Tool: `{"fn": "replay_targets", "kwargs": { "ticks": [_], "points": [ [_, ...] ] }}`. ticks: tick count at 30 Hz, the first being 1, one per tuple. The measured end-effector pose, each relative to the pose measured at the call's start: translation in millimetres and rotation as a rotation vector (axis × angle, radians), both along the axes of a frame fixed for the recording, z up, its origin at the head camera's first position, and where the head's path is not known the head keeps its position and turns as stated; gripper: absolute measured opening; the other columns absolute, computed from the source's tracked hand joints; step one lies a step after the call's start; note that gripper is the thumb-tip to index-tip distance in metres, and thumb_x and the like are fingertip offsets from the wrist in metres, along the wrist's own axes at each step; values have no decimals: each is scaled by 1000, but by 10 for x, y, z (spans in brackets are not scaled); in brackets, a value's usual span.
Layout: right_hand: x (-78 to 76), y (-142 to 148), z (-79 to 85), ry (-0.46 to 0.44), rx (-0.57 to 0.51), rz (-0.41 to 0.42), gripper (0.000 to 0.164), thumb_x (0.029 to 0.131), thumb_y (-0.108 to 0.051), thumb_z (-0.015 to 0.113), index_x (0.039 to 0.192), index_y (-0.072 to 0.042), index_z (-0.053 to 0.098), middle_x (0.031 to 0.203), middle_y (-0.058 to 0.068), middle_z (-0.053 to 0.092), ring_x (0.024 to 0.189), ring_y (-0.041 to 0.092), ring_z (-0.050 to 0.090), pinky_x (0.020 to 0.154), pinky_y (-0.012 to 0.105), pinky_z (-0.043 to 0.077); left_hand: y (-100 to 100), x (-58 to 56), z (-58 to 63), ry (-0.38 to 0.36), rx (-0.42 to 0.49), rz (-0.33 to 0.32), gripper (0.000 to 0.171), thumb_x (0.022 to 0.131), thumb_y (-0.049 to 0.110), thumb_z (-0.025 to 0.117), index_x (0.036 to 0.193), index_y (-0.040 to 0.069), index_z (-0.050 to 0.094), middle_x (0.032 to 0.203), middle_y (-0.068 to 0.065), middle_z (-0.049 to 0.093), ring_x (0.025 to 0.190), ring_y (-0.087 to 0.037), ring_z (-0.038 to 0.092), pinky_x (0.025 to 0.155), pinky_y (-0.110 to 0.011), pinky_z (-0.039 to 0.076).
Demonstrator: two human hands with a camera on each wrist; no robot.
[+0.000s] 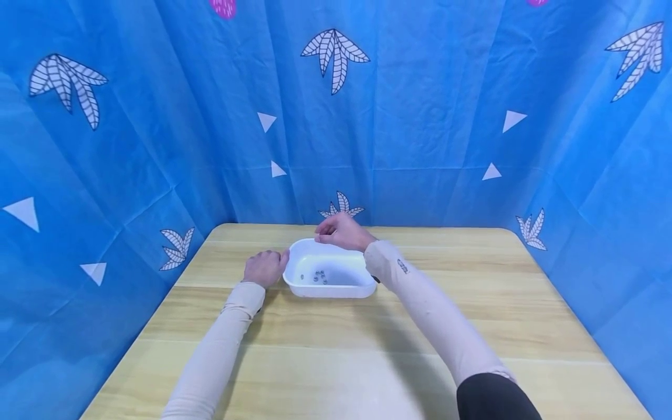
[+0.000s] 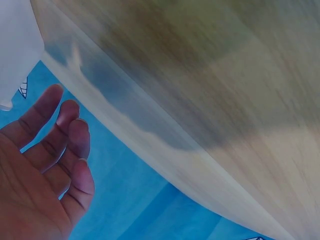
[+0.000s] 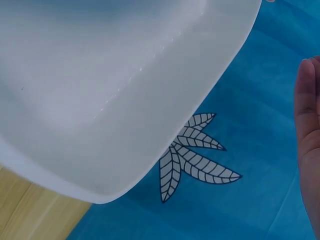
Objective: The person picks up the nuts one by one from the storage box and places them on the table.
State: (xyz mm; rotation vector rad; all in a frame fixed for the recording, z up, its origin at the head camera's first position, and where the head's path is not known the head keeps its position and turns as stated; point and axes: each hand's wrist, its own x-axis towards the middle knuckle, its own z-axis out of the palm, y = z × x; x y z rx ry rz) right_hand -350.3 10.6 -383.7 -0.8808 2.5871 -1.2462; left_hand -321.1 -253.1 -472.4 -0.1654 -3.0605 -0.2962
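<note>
A white plastic basin (image 1: 331,291) stands on the wooden table, with several small grey, metal-looking pieces (image 1: 320,277) on its floor. My left hand (image 1: 266,268) is at the basin's left side, its thumb side right at the rim. In the left wrist view the fingers (image 2: 70,130) of that hand are loosely bent beside the basin's outer wall (image 2: 17,50); the thumb is out of view. Over the basin's far rim is my right hand (image 1: 343,231), fingers bent and pointing left. I cannot tell whether its fingertips pinch something small.
The light wooden table (image 1: 325,350) reaches back to a blue curtain (image 1: 430,116) printed with white leaves and triangles, which also hangs along both sides. My right forearm (image 1: 436,315) passes over the basin's right end.
</note>
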Motion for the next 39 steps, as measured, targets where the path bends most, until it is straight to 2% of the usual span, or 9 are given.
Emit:
{"fn": "replay_targets", "kwargs": {
  "ticks": [6,16,25,31,39],
  "points": [
    [-34,-59,-27,28,22,32,25,94,-18,77,116,-6,77,108,8,79,97,18,74,87,31,61,-5,-12,-16,-3,-4,3,70,109,52,24,100,3,73,97,-19,73,90,-38,70,79,-55,56],
    [-106,-103,-121,46,47,61,24,93,-15,78,114,-5,77,106,8,79,94,17,73,86,28,60,35,18,26,-11,0,14,71,110,52,24,101,3,74,103,-21,74,94,-40,71,79,-56,57],
    [-81,-193,-220,31,50,69,22,93,-12,77,113,-2,77,105,9,79,92,17,73,86,27,60,58,17,-12,-14,-2,12,70,110,52,24,100,2,73,101,-21,74,92,-39,70,79,-54,57],
    [-109,-256,-309,67,94,117,26,92,-12,78,114,3,75,104,12,79,93,18,73,85,25,59,62,21,-13,-8,7,7,68,110,49,25,99,2,73,101,-21,74,93,-40,70,79,-55,57],
    [-136,-370,-374,108,182,165,25,93,-11,77,114,2,75,104,11,79,93,17,73,85,24,59,40,30,14,3,3,4,66,110,49,26,93,3,72,98,-20,73,90,-39,70,76,-54,57]
  ]
}}
